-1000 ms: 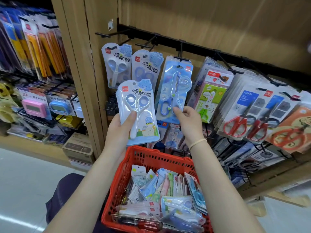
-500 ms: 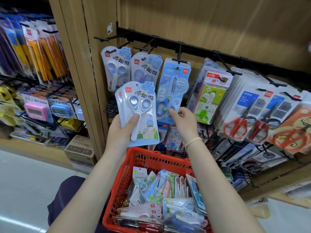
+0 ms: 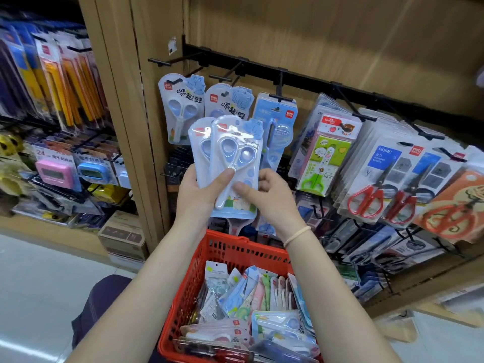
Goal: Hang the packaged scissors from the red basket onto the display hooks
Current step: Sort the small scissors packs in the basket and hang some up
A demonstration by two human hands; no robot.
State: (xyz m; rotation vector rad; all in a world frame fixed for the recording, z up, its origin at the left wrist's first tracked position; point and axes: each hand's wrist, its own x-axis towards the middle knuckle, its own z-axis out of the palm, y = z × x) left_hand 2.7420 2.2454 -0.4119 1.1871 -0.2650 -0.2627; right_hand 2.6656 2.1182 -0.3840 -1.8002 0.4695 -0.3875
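My left hand (image 3: 199,195) grips two overlapping packs of light-blue scissors (image 3: 235,163) by their lower left, thumb across the front. My right hand (image 3: 264,195) pinches the lower right of the front pack. Both packs are held up in front of the display. Just behind them hang two matching packs (image 3: 180,106) on black display hooks (image 3: 162,62), and a taller blue scissors pack (image 3: 277,121). Below my arms sits the red basket (image 3: 230,255), filled with several packaged scissors (image 3: 251,305).
Further right, packs of green scissors (image 3: 324,155) and red-handled scissors (image 3: 366,195) hang from the black rail (image 3: 327,87). A wooden upright (image 3: 131,127) divides this bay from a left bay with pencils and small timers (image 3: 55,174). Cardboard boxes (image 3: 123,237) stand on the floor.
My right hand left the hanging blue pack and came onto the packs in my left hand. A second pack now shows behind the first, fanned out to the left.
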